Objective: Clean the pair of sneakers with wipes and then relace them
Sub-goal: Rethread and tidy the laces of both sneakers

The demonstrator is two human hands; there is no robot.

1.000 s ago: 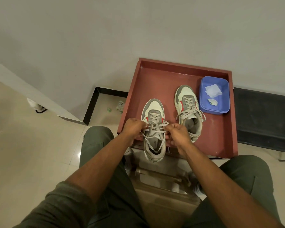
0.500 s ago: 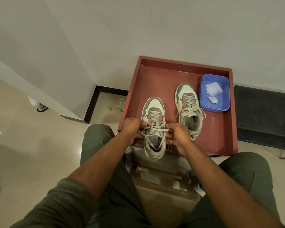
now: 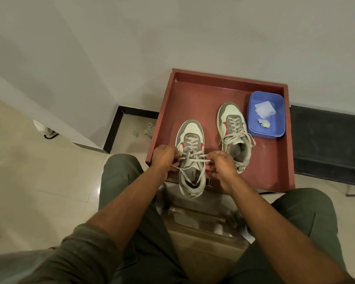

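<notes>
Two white, grey and red sneakers stand in a red-brown tray [image 3: 193, 93]. The near sneaker [image 3: 191, 132] sits at the tray's front edge with its heel over the rim. My left hand [image 3: 164, 156] grips a lace end on its left side. My right hand [image 3: 220, 163] pinches the lace [image 3: 193, 159] on its right, and the lace stretches taut between both hands. The second sneaker [image 3: 233, 128] stands to the right, laced, with loose ends hanging. A blue tub [image 3: 275, 130] beside it holds a white wipe [image 3: 264, 108] and a crumpled used wipe [image 3: 264, 123].
The tray rests against a pale wall. A dark mat [image 3: 328, 144] lies to its right. A small bottle [image 3: 149, 129] and green scraps sit on the tiled floor at the tray's left. My knees in green trousers flank a beige stool [image 3: 201, 228] below the tray.
The view has shifted slightly. Both hands stay at the near sneaker and have drawn the lace tighter across it.
</notes>
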